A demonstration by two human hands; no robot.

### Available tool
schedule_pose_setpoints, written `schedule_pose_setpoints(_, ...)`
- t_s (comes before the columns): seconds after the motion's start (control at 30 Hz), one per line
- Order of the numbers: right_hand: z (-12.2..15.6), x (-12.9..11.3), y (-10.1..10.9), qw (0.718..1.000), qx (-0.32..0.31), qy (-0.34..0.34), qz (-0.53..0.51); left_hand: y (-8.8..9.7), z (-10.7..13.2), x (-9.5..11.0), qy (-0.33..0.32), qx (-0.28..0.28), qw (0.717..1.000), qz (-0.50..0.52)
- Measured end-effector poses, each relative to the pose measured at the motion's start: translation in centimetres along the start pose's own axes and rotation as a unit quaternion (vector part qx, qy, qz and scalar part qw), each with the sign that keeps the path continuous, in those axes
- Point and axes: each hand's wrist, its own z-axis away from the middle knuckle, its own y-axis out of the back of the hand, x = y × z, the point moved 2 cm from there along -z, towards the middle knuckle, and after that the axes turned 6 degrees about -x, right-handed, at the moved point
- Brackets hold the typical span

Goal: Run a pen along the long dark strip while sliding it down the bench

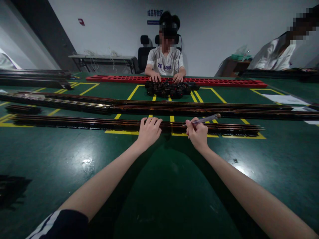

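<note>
My left hand (149, 132) rests on a long bundle of thin black strips (74, 122), fingers apart and laid over its upper side. Closed around the clear handle of a slim pointed tool (208, 118) is my right hand (198, 133). The tool's thin tip points left, at the bundle, between my two hands; whether it touches a strip I cannot tell. The strips lie side by side across the green table, along a yellow tape line.
More long dark strips (174, 108) lie just beyond. Across the table (74, 159), a person in a white shirt has both hands at a dark tangled pile (169, 89), before a red slotted rail (224, 82). A dark object (11, 189) sits at near left; another person is at right.
</note>
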Motion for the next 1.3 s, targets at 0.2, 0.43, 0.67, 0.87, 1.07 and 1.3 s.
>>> schedule_pose_setpoints(0.2,0.05,0.06,0.05,1.0,0.003,0.003,0.007,-0.02,-0.03,-0.08,0.0,-0.001,1.0,0.009)
schedule_pose_setpoints(0.43,-0.05,0.16,-0.08,1.0,-0.009,-0.009,-0.005,0.07,-0.01,-0.04,0.0,-0.005,1.0,0.013)
schedule_pose_setpoints(0.67,0.01,-0.01,0.0,1.0,-0.009,-0.007,-0.006,0.03,0.01,-0.01,0.007,-0.01,1.0,0.003)
schedule_pose_setpoints(0.87,0.03,0.16,0.09,1.0,0.018,-0.015,-0.007,0.03,0.02,0.01,0.009,-0.009,1.0,-0.002)
schedule_pose_setpoints(1.07,-0.1,0.06,-0.08,0.999,-0.017,-0.02,-0.045,0.1,0.06,0.03,0.008,-0.009,1.0,-0.003)
schedule_pose_setpoints(1.3,-0.11,-0.4,-0.25,0.997,-0.055,-0.006,-0.055,0.19,0.09,-0.02,0.016,-0.004,1.0,-0.001)
